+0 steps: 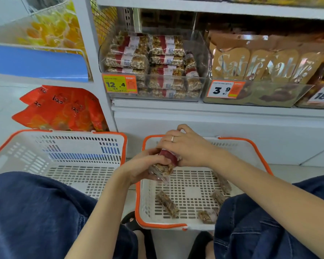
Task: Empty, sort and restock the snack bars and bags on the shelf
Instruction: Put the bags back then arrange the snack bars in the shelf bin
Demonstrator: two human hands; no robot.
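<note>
Up beyond the grip, the shelf (204, 107) bin (202, 58) is already well stacked with snack bars (138, 58), so restocking looks far along. Directly under the grip, the right basket (144, 202) has just a few loose bars (166, 203) left. Left hand (141, 168) and right hand (187, 148) are both clamped on a bundle of bars (164, 165), held over that basket.

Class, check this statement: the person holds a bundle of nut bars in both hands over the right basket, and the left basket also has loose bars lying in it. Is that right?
Not quite. The head view shows the left basket holding no bars; the loose bars lie in the right basket. Both the left hand and right hand do hold the bundle of nut bars over it.
</note>
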